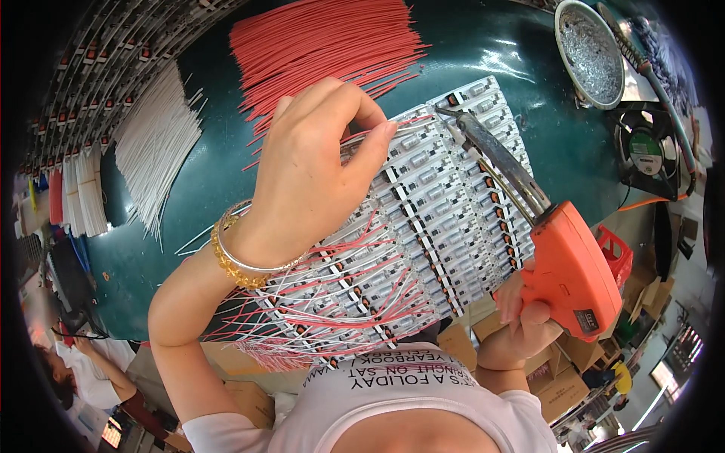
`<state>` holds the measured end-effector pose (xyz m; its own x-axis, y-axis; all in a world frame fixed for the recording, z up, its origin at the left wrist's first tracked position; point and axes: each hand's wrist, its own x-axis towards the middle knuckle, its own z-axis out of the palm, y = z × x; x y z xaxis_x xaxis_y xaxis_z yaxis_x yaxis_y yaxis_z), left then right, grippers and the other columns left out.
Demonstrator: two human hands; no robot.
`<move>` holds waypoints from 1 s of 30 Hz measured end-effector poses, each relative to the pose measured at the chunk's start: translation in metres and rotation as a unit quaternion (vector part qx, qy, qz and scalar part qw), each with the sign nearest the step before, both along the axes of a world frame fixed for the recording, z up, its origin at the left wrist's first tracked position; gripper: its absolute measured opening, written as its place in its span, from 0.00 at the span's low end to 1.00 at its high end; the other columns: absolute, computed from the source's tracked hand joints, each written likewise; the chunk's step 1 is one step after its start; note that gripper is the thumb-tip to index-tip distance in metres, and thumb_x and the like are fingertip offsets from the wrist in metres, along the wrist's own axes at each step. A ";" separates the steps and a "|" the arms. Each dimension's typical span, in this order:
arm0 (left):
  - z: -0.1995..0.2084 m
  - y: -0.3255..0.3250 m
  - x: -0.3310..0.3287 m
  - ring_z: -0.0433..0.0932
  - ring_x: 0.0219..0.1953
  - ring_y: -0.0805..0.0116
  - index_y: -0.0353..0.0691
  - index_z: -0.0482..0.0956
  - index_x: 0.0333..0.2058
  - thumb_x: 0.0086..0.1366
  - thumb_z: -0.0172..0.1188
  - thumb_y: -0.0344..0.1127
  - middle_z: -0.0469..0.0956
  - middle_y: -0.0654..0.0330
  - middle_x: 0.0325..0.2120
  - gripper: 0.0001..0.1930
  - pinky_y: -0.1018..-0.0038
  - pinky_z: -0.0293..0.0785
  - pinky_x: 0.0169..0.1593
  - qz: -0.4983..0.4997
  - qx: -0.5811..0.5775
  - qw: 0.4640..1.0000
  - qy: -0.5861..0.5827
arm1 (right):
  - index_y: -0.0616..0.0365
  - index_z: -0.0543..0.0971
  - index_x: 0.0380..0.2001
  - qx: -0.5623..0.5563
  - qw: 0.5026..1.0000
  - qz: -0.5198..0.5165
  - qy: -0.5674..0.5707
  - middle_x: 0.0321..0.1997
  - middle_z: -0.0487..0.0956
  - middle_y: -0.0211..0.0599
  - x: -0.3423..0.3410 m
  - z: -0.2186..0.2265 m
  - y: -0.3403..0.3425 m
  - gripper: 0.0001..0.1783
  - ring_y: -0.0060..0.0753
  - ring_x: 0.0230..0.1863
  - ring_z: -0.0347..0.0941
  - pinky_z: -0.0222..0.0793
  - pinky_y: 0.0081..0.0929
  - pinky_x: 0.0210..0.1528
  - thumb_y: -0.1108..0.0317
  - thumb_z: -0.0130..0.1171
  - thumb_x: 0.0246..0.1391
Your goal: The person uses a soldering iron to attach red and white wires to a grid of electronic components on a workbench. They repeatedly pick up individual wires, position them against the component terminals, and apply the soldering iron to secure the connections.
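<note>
My left hand (313, 151), with a bracelet at its wrist, pinches a thin red wire (414, 121) between thumb and forefinger. A white wire runs beside it, but whether it is gripped too is unclear. Both wires reach toward the upper part of a panel of small grey circuit modules (477, 189). My right hand (525, 313) is wrapped around the handle of an orange soldering gun (570, 264). Its dark tip points up and left, at the modules close to the wire ends. Red and white wires (355, 291) trail from the panel's lower left rows.
Loose red wires (325, 45) lie at the back of the green table (204, 200), white ones (160, 140) left of them. Module strips (87, 90) fill the upper left. A metal bowl (591, 57) and a fan (642, 151) stand right. Another person (94, 370) is at lower left.
</note>
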<state>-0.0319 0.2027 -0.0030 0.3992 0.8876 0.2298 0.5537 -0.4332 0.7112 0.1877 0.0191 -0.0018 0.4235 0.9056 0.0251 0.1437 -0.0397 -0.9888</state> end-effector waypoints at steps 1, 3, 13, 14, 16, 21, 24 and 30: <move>0.000 0.000 -0.001 0.68 0.26 0.69 0.36 0.75 0.27 0.56 0.62 0.28 0.74 0.61 0.25 0.05 0.74 0.65 0.34 0.001 0.002 1.000 0.002 | 0.73 0.68 0.44 -0.014 0.999 -0.019 -0.038 0.13 0.66 0.27 0.006 -0.009 -0.011 0.37 0.19 0.12 0.60 0.56 0.17 0.16 0.43 0.60 0.53; -0.001 0.000 -0.001 0.69 0.26 0.69 0.36 0.75 0.27 0.56 0.62 0.28 0.75 0.61 0.25 0.05 0.74 0.64 0.34 -0.003 0.005 1.000 0.003 | 0.71 0.68 0.43 -0.017 0.999 -0.019 -0.035 0.13 0.66 0.27 0.004 -0.007 -0.008 0.35 0.19 0.12 0.60 0.57 0.17 0.16 0.44 0.60 0.53; -0.002 0.000 -0.001 0.69 0.26 0.68 0.36 0.75 0.27 0.56 0.62 0.28 0.75 0.61 0.25 0.05 0.73 0.63 0.35 -0.003 0.019 1.000 0.007 | 0.72 0.68 0.45 -0.043 0.993 -0.049 -0.096 0.13 0.65 0.25 0.004 -0.008 -0.016 0.39 0.17 0.12 0.59 0.55 0.17 0.16 0.41 0.61 0.50; -0.002 0.000 -0.001 0.69 0.26 0.68 0.36 0.75 0.27 0.56 0.62 0.28 0.75 0.61 0.25 0.05 0.73 0.63 0.36 -0.003 0.020 1.000 0.008 | 0.73 0.68 0.46 -0.039 0.994 -0.055 -0.083 0.13 0.65 0.25 0.003 -0.009 -0.016 0.40 0.17 0.12 0.59 0.54 0.16 0.16 0.41 0.62 0.50; -0.003 -0.001 0.000 0.70 0.26 0.68 0.36 0.75 0.27 0.56 0.62 0.28 0.75 0.61 0.25 0.05 0.73 0.63 0.36 -0.005 0.023 1.000 0.010 | 0.75 0.67 0.49 -0.028 0.996 -0.066 -0.058 0.13 0.65 0.25 0.001 -0.010 -0.015 0.42 0.16 0.12 0.59 0.54 0.16 0.16 0.42 0.62 0.50; -0.002 -0.001 0.000 0.70 0.26 0.68 0.36 0.75 0.28 0.56 0.63 0.28 0.75 0.61 0.25 0.05 0.74 0.63 0.36 0.002 0.018 1.000 0.011 | 0.76 0.66 0.49 -0.007 0.997 -0.013 -0.073 0.13 0.65 0.25 0.006 -0.010 -0.013 0.41 0.16 0.11 0.58 0.54 0.15 0.16 0.44 0.61 0.52; -0.002 -0.002 0.001 0.70 0.26 0.68 0.36 0.75 0.28 0.56 0.63 0.28 0.75 0.61 0.25 0.05 0.73 0.63 0.36 0.002 0.024 1.000 0.013 | 0.75 0.66 0.49 -0.008 0.998 -0.010 -0.057 0.13 0.65 0.26 0.004 -0.010 -0.012 0.38 0.16 0.11 0.58 0.55 0.16 0.16 0.46 0.60 0.54; -0.003 -0.002 0.001 0.70 0.26 0.68 0.36 0.75 0.27 0.56 0.63 0.28 0.75 0.61 0.25 0.05 0.73 0.63 0.35 0.000 0.041 0.999 0.016 | 0.69 0.67 0.43 -0.032 0.997 0.012 -0.076 0.13 0.65 0.27 0.001 -0.005 -0.009 0.31 0.18 0.11 0.59 0.57 0.17 0.17 0.48 0.59 0.55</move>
